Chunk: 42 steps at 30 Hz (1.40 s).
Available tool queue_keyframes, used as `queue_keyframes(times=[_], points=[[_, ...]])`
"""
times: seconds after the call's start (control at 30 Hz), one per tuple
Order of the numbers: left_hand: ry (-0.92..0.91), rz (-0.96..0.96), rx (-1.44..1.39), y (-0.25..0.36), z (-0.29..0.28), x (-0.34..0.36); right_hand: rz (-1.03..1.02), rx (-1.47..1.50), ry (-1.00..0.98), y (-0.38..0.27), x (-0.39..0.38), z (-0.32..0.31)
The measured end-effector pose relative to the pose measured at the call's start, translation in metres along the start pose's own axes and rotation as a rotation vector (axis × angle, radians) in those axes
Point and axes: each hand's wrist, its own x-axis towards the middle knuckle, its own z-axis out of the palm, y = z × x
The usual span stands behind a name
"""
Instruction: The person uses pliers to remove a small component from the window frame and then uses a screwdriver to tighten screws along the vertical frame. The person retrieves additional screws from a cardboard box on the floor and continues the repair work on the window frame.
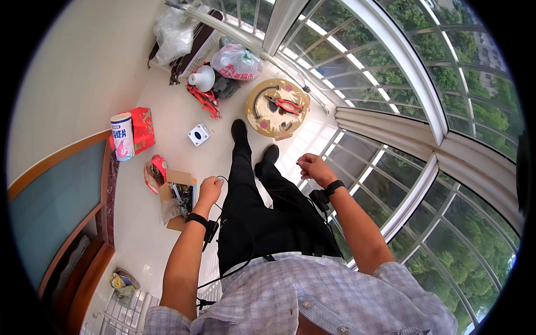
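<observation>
My right hand (314, 169) is raised in front of the window side, its fingers curled into a pinch. A tiny pale speck shows at the fingertips, too small to name. My left hand (210, 191) hangs closed beside my left leg, above the floor, and what is inside it, if anything, is hidden. A thin black cable loops close to it. Beyond my feet stands a round, worn yellowish stool (267, 124), with red-handled pliers (287, 106) lying on top, apart from both hands. Nearest to my left hand is an open cardboard box (177, 177) of tools and metal parts.
Left of my feet lies a small white square box (199, 134). A red bag (143, 129) and a tall canister (122, 137) stand by the wall. A filled plastic bag (237, 62) and a white lamp-like cone (202, 79) sit ahead. Barred windows (385, 173) run along the right.
</observation>
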Motion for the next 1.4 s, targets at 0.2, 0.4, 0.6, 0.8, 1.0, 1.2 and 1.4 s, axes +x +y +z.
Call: queue_keyframes(times=[0.2, 0.4, 0.6, 0.8, 1.0, 1.2, 1.4], points=[[0.024, 0.237, 0.020, 0.061, -0.010, 0.018, -0.097, 0.171, 0.119, 0.024, -0.050, -0.023], [-0.032, 0.393, 0.039, 0.094, 0.001, 0.049, -0.219, 0.257, 0.165, 0.017, -0.079, -0.030], [-0.097, 0.678, 0.409, 0.174, -0.002, 0.049, -0.275, 0.286, 0.275, 0.011, -0.114, -0.048], [-0.204, 0.793, 0.241, 0.174, 0.002, 0.075, -0.278, 0.403, 0.375, 0.034, -0.119, -0.042], [-0.143, 0.865, 0.320, 0.138, -0.024, 0.070, -0.253, 0.418, 0.258, 0.046, -0.117, -0.010], [-0.144, 0.759, 0.325, 0.126, -0.043, 0.067, -0.239, 0.372, 0.195, 0.037, -0.109, 0.003], [-0.229, 0.683, 0.549, 0.147, -0.041, 0.090, -0.238, 0.423, 0.180, 0.049, -0.105, 0.000]])
